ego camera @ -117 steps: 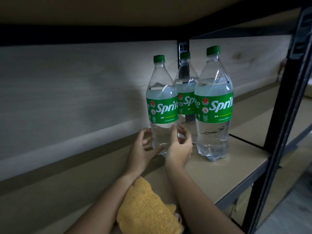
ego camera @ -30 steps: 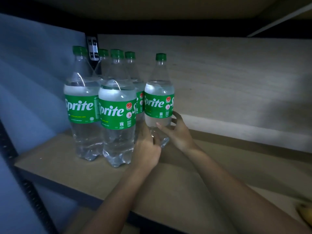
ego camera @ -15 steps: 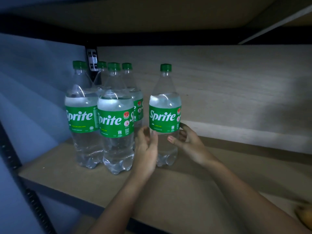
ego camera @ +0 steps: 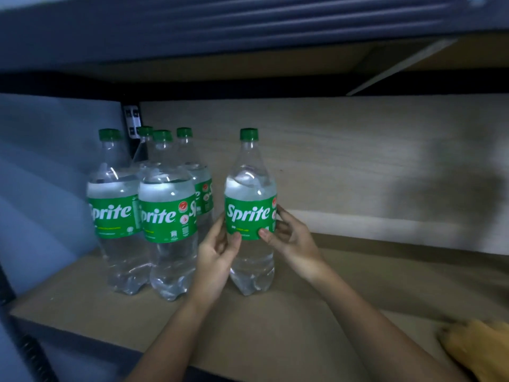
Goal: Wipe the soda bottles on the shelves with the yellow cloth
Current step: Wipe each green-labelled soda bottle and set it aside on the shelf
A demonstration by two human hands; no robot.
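Shelf (ego camera: 275, 334): carrying every bottle and the cloth.
Four bottles (ego camera: 168, 216): standing clustered at the left, upright (green caps on).
Bottle (ego camera: 250, 205): standing upright just right of the cluster, apart from it.
Left hand (ego camera: 217, 252): curling around the bottle's left side.
Right hand (ego camera: 292, 238): gripping its right side, thumb pressing on the label.
Cloth (ego camera: 479, 351): lying at the shelf's right edge, untouched.

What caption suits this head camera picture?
Both hands, left and right, hold one Sprite bottle beside four others; yellow cloth lies aside.
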